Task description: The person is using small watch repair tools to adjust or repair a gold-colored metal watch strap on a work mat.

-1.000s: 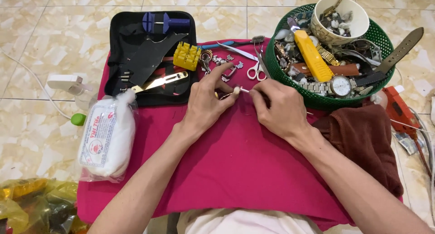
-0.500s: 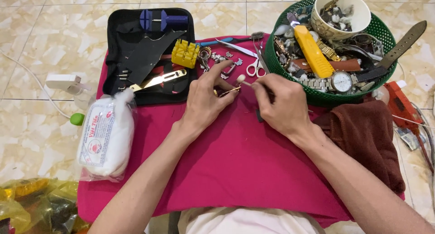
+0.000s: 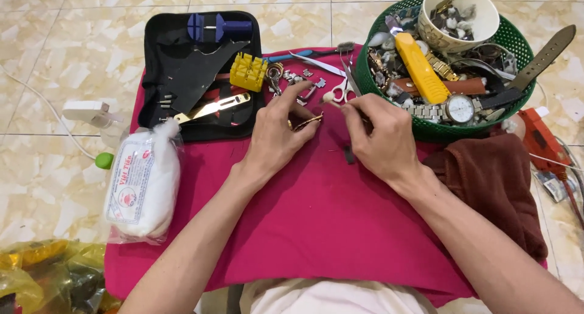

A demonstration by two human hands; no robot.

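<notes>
1. Left hand (image 3: pixel 277 134) lies on the pink cloth (image 3: pixel 316 217), thumb and forefinger pinched on a small gold part (image 3: pixel 306 122), thin and curved. What the part belongs to is too small to tell.
2. Right hand (image 3: pixel 380 141) sits just beside the left, fingers closed on a cotton swab (image 3: pixel 330 99) whose white tip points up and left, above the gold part. Tip and part look near, not touching.
3. The hands are close together at mid-cloth, each clamped on its own thing.
4. Step in hand, by my reading: swabbing a small watch part clean, with the swab lifted between strokes.
5. Next move, as a judgement: it calls for a steady pinch by the left and a light, aimed stroke of the tip; the part is slim and could slip or flick away.
6. Just above the hands: scissors (image 3: pixel 345 89), tweezers (image 3: pixel 316 63), loose metal links.
7. Left of these, a black tool case (image 3: pixel 201 77) with a yellow block (image 3: pixel 248 72).
8. Right, a green basket (image 3: pixel 486 128) of watches and straps, with a cup (image 3: pixel 459 13) inside.
9. Far left, a bag of cotton (image 3: pixel 143 183); far right, a brown towel (image 3: pixel 493 180).
</notes>
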